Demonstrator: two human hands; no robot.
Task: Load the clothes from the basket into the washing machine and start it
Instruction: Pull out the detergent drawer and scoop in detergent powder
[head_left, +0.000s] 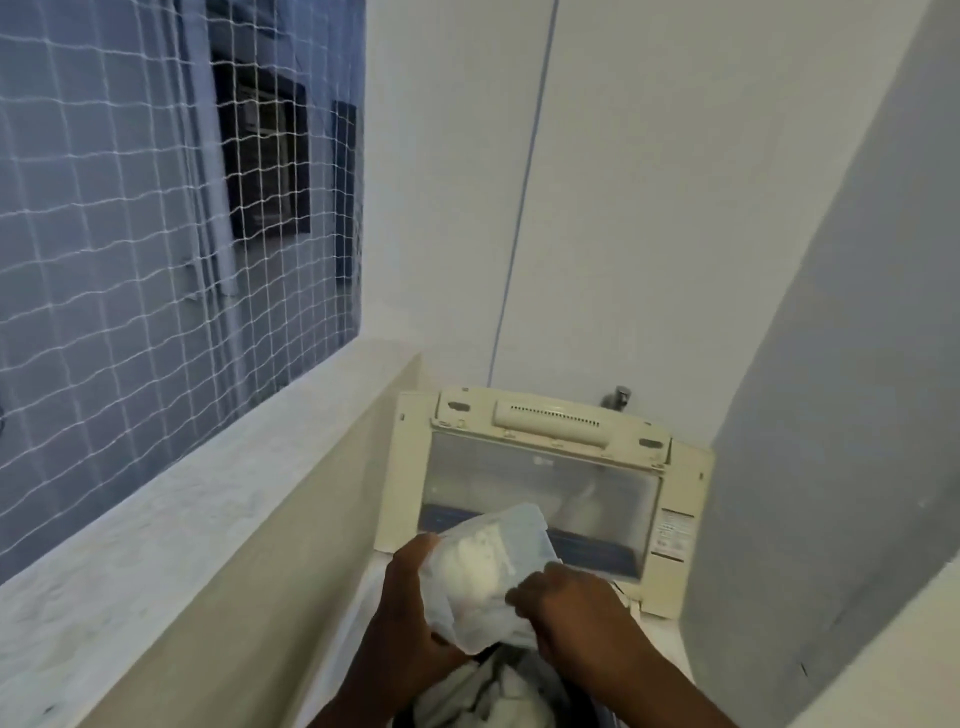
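A cream top-loading washing machine (410, 467) stands in front of me with its clear lid (545, 488) raised upright. Grey and white clothes (488, 696) lie in the open drum at the bottom edge of the view. Above them I hold a translucent plastic pouch (488, 566) with white powder inside. My left hand (410, 613) grips its left side. My right hand (571, 608) pinches its lower right corner. No basket is in view.
A low cream parapet wall (234, 519) runs along the left, with white safety netting (130, 234) above it. A grey wall (831, 415) closes in on the right. A tap (618, 397) and a blue pipe (519, 208) sit on the back wall.
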